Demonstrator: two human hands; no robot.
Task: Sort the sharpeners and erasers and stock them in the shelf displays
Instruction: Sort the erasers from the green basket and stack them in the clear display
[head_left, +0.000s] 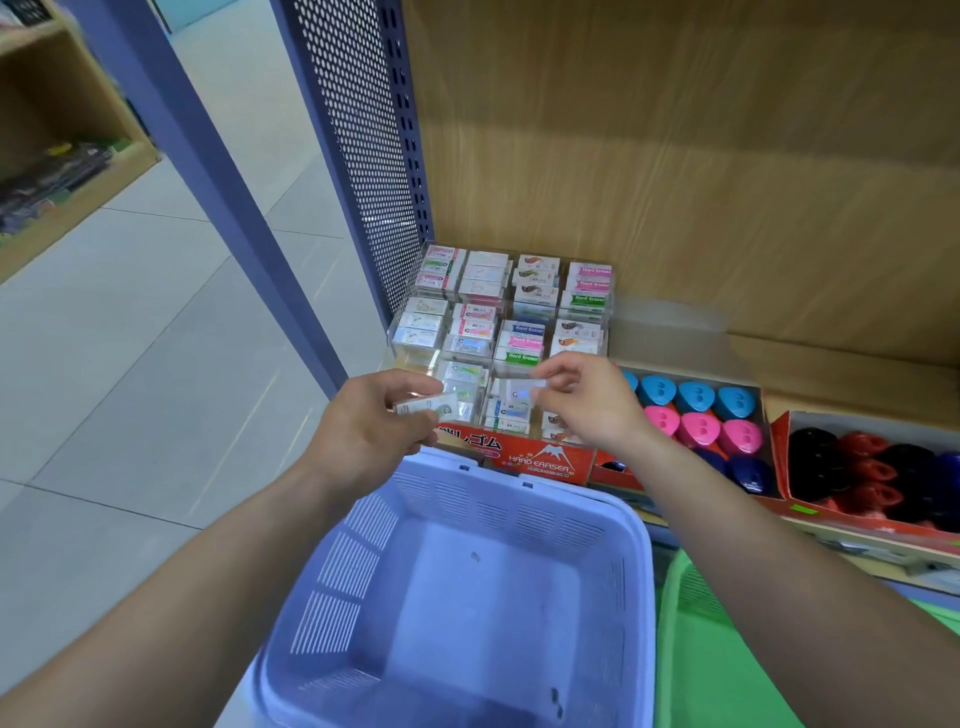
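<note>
Red cardboard front panel (540, 460) of the eraser display: "HARD ERASER" in white under a mountain emblem, with the Japanese characters "ゴム" at its left. In the clear compartments behind it, "Hard Eraser" is printed on a pink sleeve (595, 271), a green sleeve (589, 299) and a blue sleeve (527, 329). Print on the other wrappers is too small to read.

I see both bare forearms stretched forward, the hands near each other. The left hand (371, 423) curls its fingers round an eraser pack (431, 406) (knuckles face the camera). The right hand (589, 402) pinches a second eraser (522, 388) at its fingertips.
</note>
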